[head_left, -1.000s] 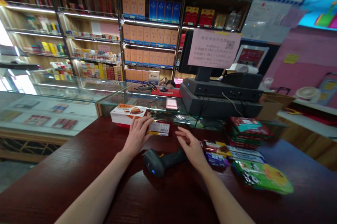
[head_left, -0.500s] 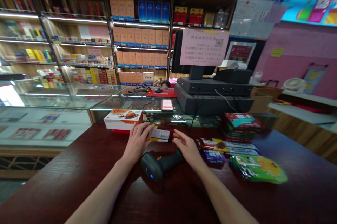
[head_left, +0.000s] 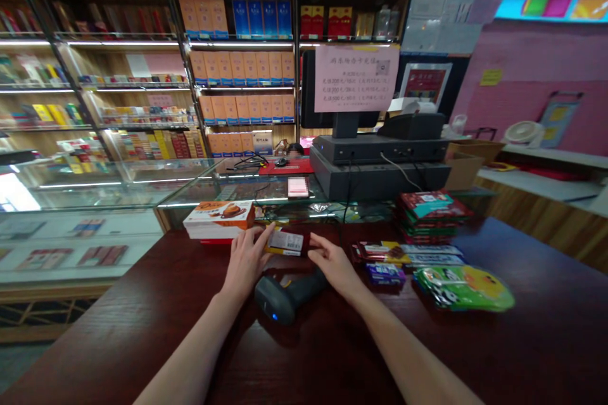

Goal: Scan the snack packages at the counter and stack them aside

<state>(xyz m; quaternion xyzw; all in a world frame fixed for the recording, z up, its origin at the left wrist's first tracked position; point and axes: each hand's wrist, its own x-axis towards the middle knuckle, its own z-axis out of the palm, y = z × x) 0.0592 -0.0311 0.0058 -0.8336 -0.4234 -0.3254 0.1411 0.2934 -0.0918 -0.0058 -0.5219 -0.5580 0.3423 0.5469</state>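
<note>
The left hand (head_left: 246, 263) and right hand (head_left: 335, 265), fingers half curled, hold a small red packet (head_left: 287, 243) by its ends, barcode label up, over the dark wooden surface (head_left: 522, 354). A handheld barcode scanner (head_left: 284, 298) lies just below them.

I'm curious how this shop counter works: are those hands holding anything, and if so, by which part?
The left hand and right hand seem to hold a small red barcoded box between them, by its two short ends.
</note>
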